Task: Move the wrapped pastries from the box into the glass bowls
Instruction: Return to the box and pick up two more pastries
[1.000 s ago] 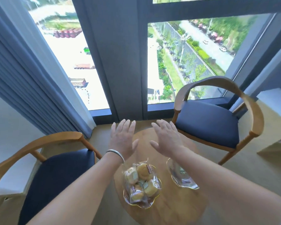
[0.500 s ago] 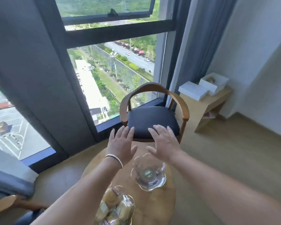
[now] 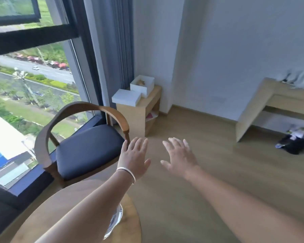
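At the far left a tall window (image 3: 30, 81) looks down on a road and trees, and one wooden armchair (image 3: 84, 142) with a dark blue seat stands just in front of it. Low in the picture, the round wooden bench (image 3: 128, 223) shows only part of its top, and one glass bowl (image 3: 116, 220) stands on it, mostly hidden behind the left forearm; only a clear, shiny sliver of its rim shows, so its contents cannot be told. The left hand (image 3: 134, 157) hangs in the air above the floor, palm down, fingers spread and holding nothing, with one silver bangle (image 3: 127, 172) around the wrist. Beyond it, by the grey curtain (image 3: 116, 50), a small wooden side table (image 3: 142, 111) carries two white pieces: one flat lid (image 3: 126, 98) near its front edge and one open white box (image 3: 142, 85) just behind, touching it. Something pale brown shows inside the box, possibly a wrapped pastry, though it is too small to be sure. The right hand (image 3: 180, 157) hovers beside the left, apart from it, likewise spread flat and empty. At the far right stands one low wooden desk (image 3: 263, 104), with a dark heap (image 3: 295, 142) on the floor under it.
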Available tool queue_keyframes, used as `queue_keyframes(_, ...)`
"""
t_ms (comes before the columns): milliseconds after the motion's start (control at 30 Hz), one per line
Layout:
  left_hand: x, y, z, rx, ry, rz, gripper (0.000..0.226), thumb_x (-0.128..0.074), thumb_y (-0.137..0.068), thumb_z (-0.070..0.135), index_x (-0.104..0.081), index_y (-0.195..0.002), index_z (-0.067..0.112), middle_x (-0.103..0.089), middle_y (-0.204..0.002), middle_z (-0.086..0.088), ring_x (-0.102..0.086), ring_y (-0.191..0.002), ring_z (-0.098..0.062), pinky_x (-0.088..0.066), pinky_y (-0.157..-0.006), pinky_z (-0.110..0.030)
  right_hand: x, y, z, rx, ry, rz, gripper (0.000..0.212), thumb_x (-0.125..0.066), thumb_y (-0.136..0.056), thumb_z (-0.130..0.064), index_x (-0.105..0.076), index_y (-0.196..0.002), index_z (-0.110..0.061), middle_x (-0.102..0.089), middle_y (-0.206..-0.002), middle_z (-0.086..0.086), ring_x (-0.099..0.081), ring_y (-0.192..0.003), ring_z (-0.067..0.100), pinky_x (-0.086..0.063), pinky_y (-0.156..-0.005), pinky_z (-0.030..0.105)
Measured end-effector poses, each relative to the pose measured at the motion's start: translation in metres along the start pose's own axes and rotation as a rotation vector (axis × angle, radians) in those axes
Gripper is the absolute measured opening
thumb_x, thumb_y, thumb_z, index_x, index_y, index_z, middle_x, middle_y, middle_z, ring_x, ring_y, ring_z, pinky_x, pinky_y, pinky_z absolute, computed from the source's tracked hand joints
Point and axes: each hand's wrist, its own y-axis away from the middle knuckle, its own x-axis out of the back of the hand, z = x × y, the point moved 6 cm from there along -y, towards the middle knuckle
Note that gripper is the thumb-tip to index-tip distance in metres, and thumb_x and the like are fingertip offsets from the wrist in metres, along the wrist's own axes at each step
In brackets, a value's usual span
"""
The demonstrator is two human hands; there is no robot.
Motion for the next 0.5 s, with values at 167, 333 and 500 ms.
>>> queue_keyframes(167,-0.008,-0.046,0.038,-0.051,0.011,0.013,0.074,-0.037,-0.092,0.056,-0.008,-0.150,0.020,-0.022,-0.156,-0.003,-0.011,-0.144,-0.022,-0.006,-0.117,-0.048,0.005,-0.013,0.053,-0.037,-0.007,0.011,0.076,-0.053,-0.090,-0.055,-0.023,-0.152,-0.023,-0.022,-0.159,0.006,-0.013,-0.147,0.020,-0.005,-0.120,0.046)
queue_keyframes(333,-0.007,-0.092,0.057,-0.036,-0.002,0.043,0.073,-0.038,-0.092,0.055,-0.008,-0.150,0.020,-0.023,-0.155,-0.002,-0.012,-0.144,-0.022,-0.008,-0.117,-0.049,0.010,-0.038,0.096,-0.031,-0.031,0.023,0.075,-0.053,-0.090,-0.054,-0.024,-0.152,-0.023,-0.023,-0.158,0.007,-0.012,-0.147,0.020,-0.005,-0.121,0.047)
queue_keyframes(500,-0.014,-0.129,0.071,-0.034,-0.005,0.027,0.072,-0.037,-0.093,0.054,-0.008,-0.149,0.020,-0.023,-0.155,-0.002,-0.011,-0.144,-0.022,-0.009,-0.116,-0.049,0.007,-0.067,0.130,-0.031,-0.049,0.015,0.075,-0.053,-0.090,-0.055,-0.024,-0.152,-0.024,-0.022,-0.158,0.008,-0.012,-0.148,0.021,-0.004,-0.121,0.046)
